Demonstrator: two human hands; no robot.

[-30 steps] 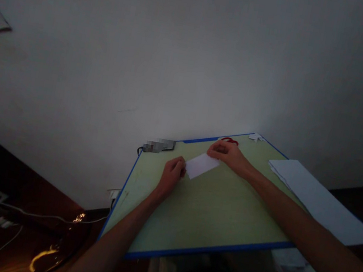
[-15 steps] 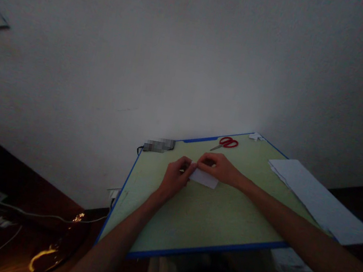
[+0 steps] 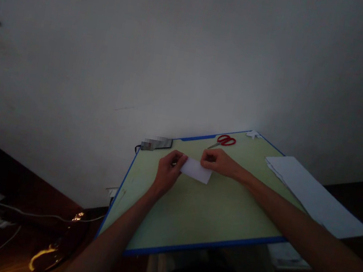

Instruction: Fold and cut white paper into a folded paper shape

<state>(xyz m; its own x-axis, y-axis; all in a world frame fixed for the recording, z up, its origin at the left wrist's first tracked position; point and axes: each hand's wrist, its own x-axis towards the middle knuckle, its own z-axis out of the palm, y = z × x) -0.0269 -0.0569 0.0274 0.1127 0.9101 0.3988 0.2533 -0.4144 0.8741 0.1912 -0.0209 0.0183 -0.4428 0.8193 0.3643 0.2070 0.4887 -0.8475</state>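
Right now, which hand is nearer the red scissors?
Right. The right hand sits just in front of the red scissors, pinching the folded paper. The left hand holds the paper's other end, farther away.

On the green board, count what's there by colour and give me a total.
White: 3, the small paper both hands pinch, the sheet stack, a scrap at the far corner
Red: 1, scissors
Dark: 1, blurred object
Total: 5
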